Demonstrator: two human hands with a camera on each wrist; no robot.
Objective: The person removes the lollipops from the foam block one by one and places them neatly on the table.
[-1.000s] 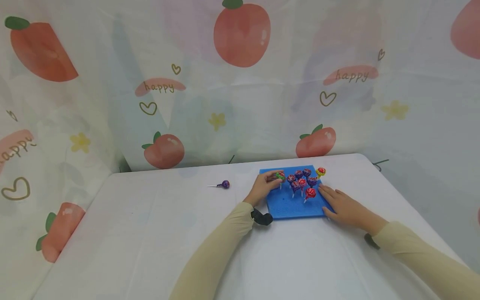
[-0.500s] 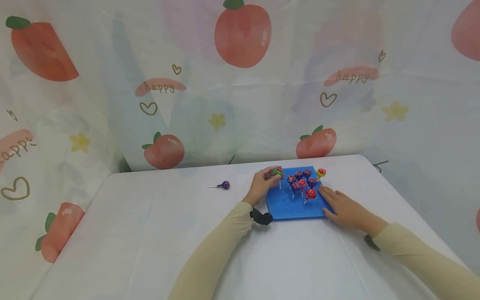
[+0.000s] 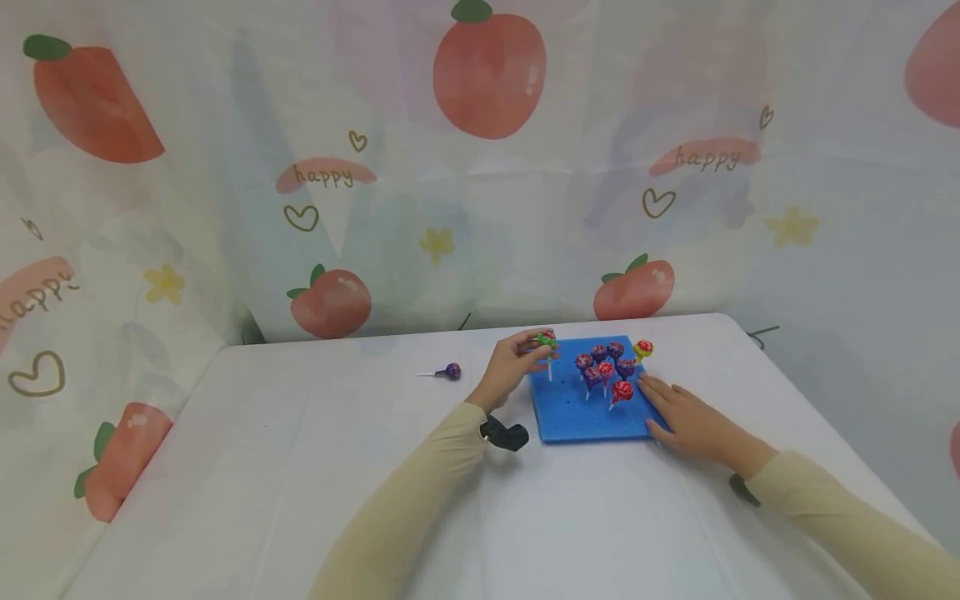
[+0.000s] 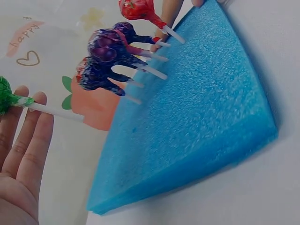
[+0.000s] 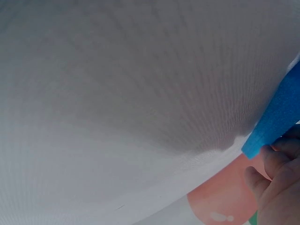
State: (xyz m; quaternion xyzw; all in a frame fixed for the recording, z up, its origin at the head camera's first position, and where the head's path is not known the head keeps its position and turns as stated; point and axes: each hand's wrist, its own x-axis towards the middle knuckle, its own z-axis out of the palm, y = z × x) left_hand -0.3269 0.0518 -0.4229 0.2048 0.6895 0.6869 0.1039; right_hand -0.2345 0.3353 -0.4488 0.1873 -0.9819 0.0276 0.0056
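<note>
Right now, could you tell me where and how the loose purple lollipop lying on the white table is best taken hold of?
Probably by its thin white stick. The purple lollipop lies flat on the white table, apart from the blue foam board, its stick pointing left. Come from above and pinch the stick near the wrapped head. The left hand, nearer to it, holds a green lollipop.

My right hand (image 5: pixel 276 183) is running off the right wrist picture's corner, only some fingers showing. My left hand (image 4: pixel 21 159) is being cut by the left wrist picture's edge, hiding the green lollipop's (image 4: pixel 5 96) grip.
</note>
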